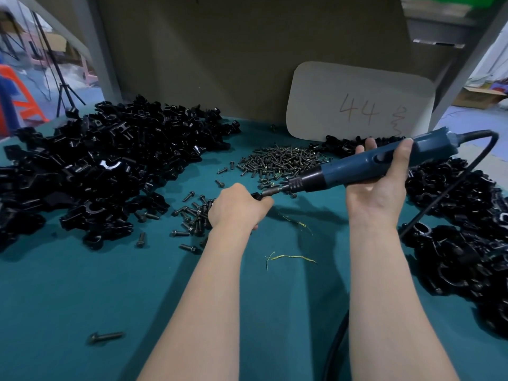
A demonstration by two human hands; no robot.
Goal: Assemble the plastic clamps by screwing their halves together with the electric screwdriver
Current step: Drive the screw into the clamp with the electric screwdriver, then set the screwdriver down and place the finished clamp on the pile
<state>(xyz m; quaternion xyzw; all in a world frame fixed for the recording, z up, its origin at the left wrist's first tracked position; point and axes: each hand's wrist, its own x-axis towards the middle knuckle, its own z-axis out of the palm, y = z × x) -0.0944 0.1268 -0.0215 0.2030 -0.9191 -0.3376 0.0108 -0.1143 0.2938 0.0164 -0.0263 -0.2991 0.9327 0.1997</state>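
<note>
My right hand grips a blue electric screwdriver, held nearly level and pointing left. Its bit tip meets a black plastic clamp that my left hand grips above the green table; my fingers hide most of the clamp. A big heap of loose black clamp halves lies at the left. A pile of dark screws lies in the middle at the back. More screws are scattered just left of my left hand.
Another heap of black clamps fills the right side. The screwdriver's black cable loops over it and down past my right arm. A white card marked 44 leans against the back board. A single screw lies near the front left.
</note>
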